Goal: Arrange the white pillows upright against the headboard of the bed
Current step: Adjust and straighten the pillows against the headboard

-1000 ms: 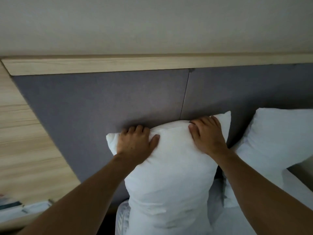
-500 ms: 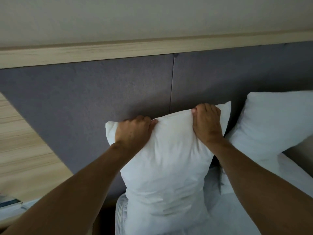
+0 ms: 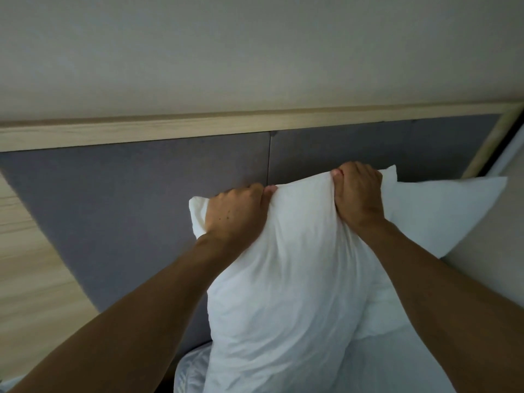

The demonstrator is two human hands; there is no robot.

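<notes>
Wall and wood panelling sitting around the bed

A plain pale wall [image 3: 255,52] is taking up the whole top of the view, lying in dull, shadowy light. A light wood panel [image 3: 31,273] with running grain is filling the left edge, slanting down and away. At the far right a strip of beige wall [image 3: 493,251] is showing, with a thin white strip [image 3: 510,154] running up beside it, too blurred to make out.

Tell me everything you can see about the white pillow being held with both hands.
The white pillow is plump, in wrinkled white fabric. It stands roughly upright on the bed in front of the grey headboard. The left hand and right hand pinch its top edge, bunching the fabric. It overlaps a second pillow on its right.
</notes>
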